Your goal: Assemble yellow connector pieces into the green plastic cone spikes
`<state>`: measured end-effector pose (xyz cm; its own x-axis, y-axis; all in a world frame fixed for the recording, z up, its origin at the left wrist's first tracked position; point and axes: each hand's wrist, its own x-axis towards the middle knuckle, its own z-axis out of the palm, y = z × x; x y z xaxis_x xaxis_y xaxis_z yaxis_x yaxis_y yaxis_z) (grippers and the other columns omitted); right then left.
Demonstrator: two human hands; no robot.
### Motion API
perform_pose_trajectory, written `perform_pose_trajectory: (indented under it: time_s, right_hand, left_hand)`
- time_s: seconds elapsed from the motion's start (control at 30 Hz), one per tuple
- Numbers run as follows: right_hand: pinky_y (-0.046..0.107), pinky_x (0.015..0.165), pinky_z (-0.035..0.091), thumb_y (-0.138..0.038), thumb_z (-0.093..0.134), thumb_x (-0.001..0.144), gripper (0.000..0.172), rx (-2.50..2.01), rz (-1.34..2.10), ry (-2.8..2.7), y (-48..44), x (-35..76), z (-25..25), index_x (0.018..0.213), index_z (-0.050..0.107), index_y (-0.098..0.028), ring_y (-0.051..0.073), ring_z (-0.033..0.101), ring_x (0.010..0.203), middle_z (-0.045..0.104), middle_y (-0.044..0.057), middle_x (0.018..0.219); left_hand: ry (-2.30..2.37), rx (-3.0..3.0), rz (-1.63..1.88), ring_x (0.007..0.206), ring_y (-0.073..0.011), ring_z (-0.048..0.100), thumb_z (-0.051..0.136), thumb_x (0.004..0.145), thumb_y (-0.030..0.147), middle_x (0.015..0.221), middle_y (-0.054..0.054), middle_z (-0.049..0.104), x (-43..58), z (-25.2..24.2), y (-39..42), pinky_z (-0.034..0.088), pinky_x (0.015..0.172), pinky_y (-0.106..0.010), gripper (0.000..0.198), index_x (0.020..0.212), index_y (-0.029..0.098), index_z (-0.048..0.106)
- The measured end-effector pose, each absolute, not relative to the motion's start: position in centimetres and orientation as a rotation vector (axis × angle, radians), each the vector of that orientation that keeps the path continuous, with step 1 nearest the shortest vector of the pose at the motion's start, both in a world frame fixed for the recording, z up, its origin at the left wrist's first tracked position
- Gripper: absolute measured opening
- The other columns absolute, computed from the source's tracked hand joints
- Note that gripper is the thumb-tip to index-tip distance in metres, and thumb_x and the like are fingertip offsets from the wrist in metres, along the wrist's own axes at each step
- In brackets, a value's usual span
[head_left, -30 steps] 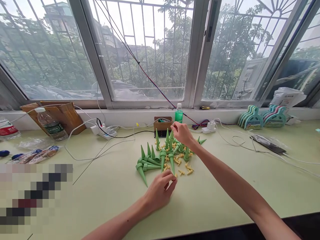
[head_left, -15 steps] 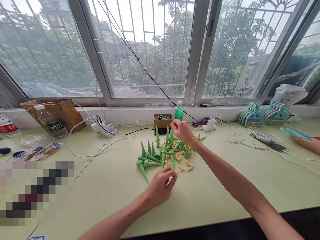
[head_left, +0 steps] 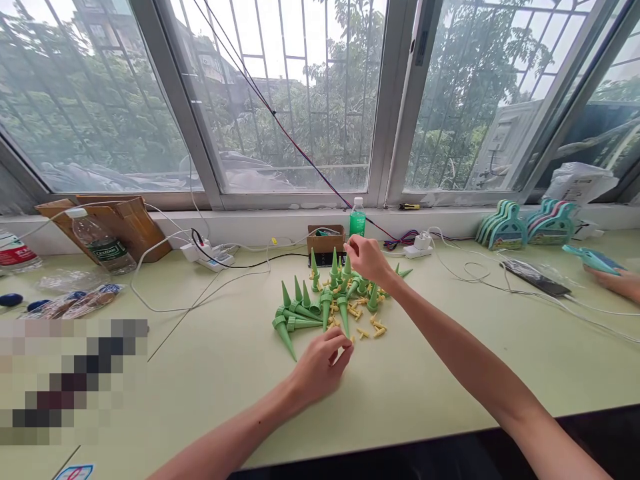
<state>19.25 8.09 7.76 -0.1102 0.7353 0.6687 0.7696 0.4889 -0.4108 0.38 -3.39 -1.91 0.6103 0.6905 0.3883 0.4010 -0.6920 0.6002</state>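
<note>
A heap of green plastic cone spikes [head_left: 305,312] lies in the middle of the pale green table [head_left: 210,373], mixed with small yellow pieces [head_left: 373,328]. Some cones stand upright, others lie flat. My right hand [head_left: 367,260] reaches over the far side of the heap with its fingers pinched at the top of an upright green cone [head_left: 347,265]. My left hand [head_left: 323,367] rests at the near edge of the heap, fingertips curled together at the tip of a lying cone [head_left: 345,319]; whether it grips the cone I cannot tell.
Behind the heap stand a small cardboard box [head_left: 325,240] and a green bottle [head_left: 357,219]. Power strips [head_left: 207,256] and cables cross the table's back. A water bottle [head_left: 97,243] leans at left. Another person's hand [head_left: 617,281] holds a teal object at far right.
My right hand has shifted slightly above the upright cones. My left hand's fingers curled a little at the cone tip. Another person's hand came in at the right edge.
</note>
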Motion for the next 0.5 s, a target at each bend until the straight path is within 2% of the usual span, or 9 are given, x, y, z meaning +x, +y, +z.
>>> perform_pose_trajectory:
  time_s: [0.17, 0.5]
  right_hand:
    - [0.025, 0.056, 0.030, -0.030, 0.044, 0.091, 0.024, -1.303, -0.080, -1.830, 7.89, 19.45, 7.80, 0.070, 0.048, -0.021, 0.013, 0.039, 0.048, 0.048, -0.001, 0.053]
    - [0.023, 0.057, 0.031, -0.028, 0.047, 0.090, 0.021, -1.312, -0.079, -1.843, 7.68, 19.68, 7.69, 0.072, 0.053, -0.019, 0.013, 0.044, 0.052, 0.055, 0.000, 0.059]
  left_hand:
    - [0.868, 2.379, 0.846, 0.056, -0.0078, 0.042, 0.043, 0.093, 0.022, 0.076, -0.002, 0.054, 0.39, -2.05, -3.28, 0.036, 0.054, -0.021, 0.022, 0.078, 0.017, 0.058]
    - [0.858, 2.378, 0.854, 0.057, -0.0081, 0.042, 0.043, 0.092, 0.021, 0.077, -0.002, 0.055, 0.36, -2.10, -3.18, 0.036, 0.054, -0.021, 0.021, 0.077, 0.017, 0.057]
